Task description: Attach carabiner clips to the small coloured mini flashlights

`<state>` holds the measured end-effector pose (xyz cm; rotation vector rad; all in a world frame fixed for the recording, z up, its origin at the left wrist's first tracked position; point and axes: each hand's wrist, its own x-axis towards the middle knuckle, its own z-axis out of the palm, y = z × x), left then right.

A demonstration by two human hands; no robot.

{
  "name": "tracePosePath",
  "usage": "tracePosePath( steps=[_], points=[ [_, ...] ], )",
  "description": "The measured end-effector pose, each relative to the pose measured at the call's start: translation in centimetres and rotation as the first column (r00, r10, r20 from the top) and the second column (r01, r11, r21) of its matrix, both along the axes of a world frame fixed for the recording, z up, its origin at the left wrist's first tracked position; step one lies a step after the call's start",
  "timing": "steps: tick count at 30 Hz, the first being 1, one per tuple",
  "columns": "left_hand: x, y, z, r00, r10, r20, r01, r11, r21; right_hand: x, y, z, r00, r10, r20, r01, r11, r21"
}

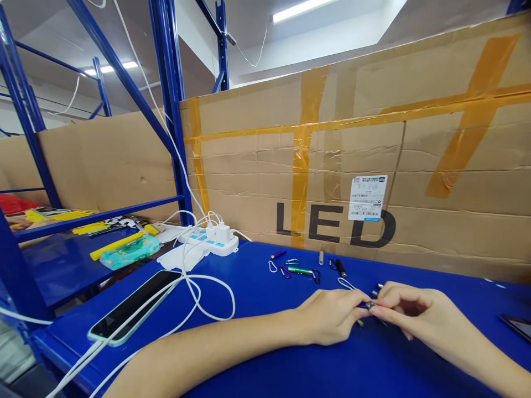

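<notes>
My left hand is closed around a small purple metal tube, most of it hidden by the fingers. At the tube's shiny end, the thumb and fingertips of my right hand are pinched together; whether they grip the end or a tiny separate part is too small to tell. Just beyond the hands lie a silver carabiner and a short black cylinder. Farther left are a green pocket flashlight, a black carabiner, a purple carabiner, a green carabiner and a purple tube.
A silver cylinder stands near the cardboard wall behind the blue table. On the left, white cables run from a power strip across a phone. A dark device lies at the right edge.
</notes>
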<state>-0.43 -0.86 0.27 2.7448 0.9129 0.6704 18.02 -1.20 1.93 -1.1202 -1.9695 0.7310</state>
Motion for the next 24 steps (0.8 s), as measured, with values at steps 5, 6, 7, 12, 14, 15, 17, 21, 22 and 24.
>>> tracePosePath(
  steps=[5, 6, 7, 12, 14, 15, 17, 21, 22, 24],
  points=[
    [0.00, 0.02, -0.07, 1.000, -0.002, 0.012, 0.002, 1.000, -0.010, 0.07, 0.02, -0.04, 1.000, 0.004, 0.008, -0.003, 1.000, -0.018],
    [0.01, 0.01, -0.05, 1.000, 0.001, 0.010, -0.001, 1.000, -0.016, 0.08, 0.01, -0.04, 1.000, 0.000, 0.011, 0.000, 1.000, -0.019],
    [0.01, -0.01, -0.03, 1.000, 0.003, 0.008, -0.003, 1.000, -0.020, 0.07, 0.00, -0.05, 1.000, -0.008, 0.006, 0.008, 1.000, -0.016],
    [0.02, 0.02, -0.06, 1.000, -0.004, 0.019, 0.004, 1.000, -0.005, 0.14, 0.03, -0.20, 0.999, -0.038, 0.009, 0.038, 0.999, -0.010],
    [0.00, 0.05, -0.10, 1.000, -0.009, 0.028, 0.009, 1.000, 0.011, 0.24, 0.19, -0.30, 0.997, -0.055, 0.045, 0.055, 0.998, -0.002],
    [-0.01, 0.06, -0.11, 0.999, -0.012, 0.033, 0.011, 1.000, 0.017, 0.28, 0.28, -0.36, 0.995, -0.072, 0.063, 0.072, 0.997, 0.007],
    [-0.03, 0.06, -0.10, 0.999, -0.013, 0.037, 0.012, 1.000, 0.021, 0.33, 0.44, -0.50, 0.990, -0.115, 0.086, 0.112, 0.993, 0.034],
    [0.06, -0.02, -0.02, 1.000, 0.017, 0.013, -0.017, 1.000, 0.009, 0.30, 0.47, -0.85, 0.978, -0.193, 0.075, 0.182, 0.974, 0.138],
    [0.09, -0.04, -0.01, 1.000, 0.028, 0.004, -0.028, 1.000, 0.011, 0.30, 0.42, -0.93, 0.978, -0.195, 0.070, 0.181, 0.969, 0.168],
    [0.14, -0.08, 0.00, 0.999, 0.047, -0.007, -0.047, 0.999, 0.025, 0.31, 0.28, -0.98, 0.982, -0.182, 0.058, 0.165, 0.963, 0.214]
  ],
)
